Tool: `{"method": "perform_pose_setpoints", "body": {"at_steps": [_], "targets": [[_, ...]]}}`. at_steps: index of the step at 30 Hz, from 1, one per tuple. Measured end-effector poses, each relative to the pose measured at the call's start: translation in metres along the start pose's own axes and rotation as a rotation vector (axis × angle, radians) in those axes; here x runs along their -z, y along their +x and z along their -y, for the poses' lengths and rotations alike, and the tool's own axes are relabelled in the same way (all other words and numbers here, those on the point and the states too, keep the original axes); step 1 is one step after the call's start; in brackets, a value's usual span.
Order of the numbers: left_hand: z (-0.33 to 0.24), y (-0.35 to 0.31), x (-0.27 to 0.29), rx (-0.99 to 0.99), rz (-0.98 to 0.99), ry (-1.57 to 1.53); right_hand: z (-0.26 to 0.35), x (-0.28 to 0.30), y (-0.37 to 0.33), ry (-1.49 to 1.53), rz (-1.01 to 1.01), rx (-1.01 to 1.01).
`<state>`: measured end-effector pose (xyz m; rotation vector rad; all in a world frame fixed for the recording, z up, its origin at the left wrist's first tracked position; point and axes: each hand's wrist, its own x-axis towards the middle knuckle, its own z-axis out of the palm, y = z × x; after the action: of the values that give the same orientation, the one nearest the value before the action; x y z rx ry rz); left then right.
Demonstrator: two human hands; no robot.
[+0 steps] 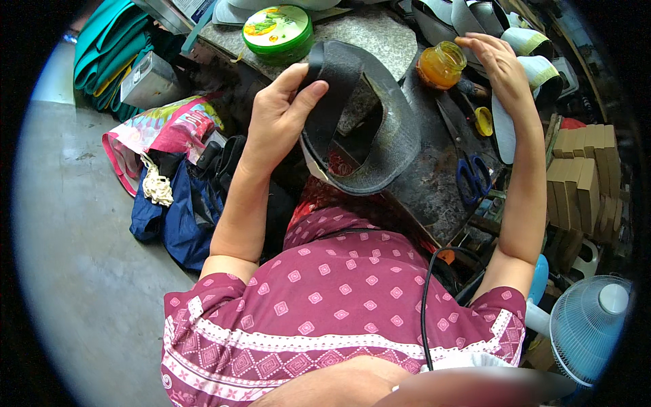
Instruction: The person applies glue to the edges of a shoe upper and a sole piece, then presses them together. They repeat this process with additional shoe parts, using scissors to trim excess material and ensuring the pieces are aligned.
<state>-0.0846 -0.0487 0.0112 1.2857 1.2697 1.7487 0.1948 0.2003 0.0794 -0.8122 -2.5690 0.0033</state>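
My left hand [281, 112] grips the edge of a black, open-centred piece that looks like a shoe upper [400, 136], thumb on top. Its surface looks dusty grey on the right, and dark cloth shows through its opening. It is held up over my lap, at the near edge of the work surface. My right hand [500, 71] is raised at the far right, fingers stretched leftward, with nothing visible held. Just left of its fingertips stands an uncapped glass jar [441, 66] of amber, sticky-looking stuff. Beside that hand lie grey-white curved pieces [527, 42].
Large scissors with blue handles [472, 180] and a yellow ring [483, 121] lie on the dark work surface [424, 190]. A green round tub [278, 34] sits on a stone slab [380, 34]. Bags [173, 203] stand left, a fan [590, 329] and stacked blocks [576, 180] right.
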Motion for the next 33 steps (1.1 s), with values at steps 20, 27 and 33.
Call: {"method": "perform_pose_setpoints", "body": {"at_steps": [20,27,33], "targets": [[0.011,0.008,-0.031,0.213,0.131,-0.478,0.030,0.016,-0.032,-0.470,0.189,-0.061],[0.016,0.010,-0.050,0.199,0.152,-0.567,0.077,0.068,-0.037,0.173,-0.105,0.118],[0.015,0.009,-0.062,0.192,0.182,-0.583,0.105,-0.011,-0.062,0.507,0.224,-0.049]]}}
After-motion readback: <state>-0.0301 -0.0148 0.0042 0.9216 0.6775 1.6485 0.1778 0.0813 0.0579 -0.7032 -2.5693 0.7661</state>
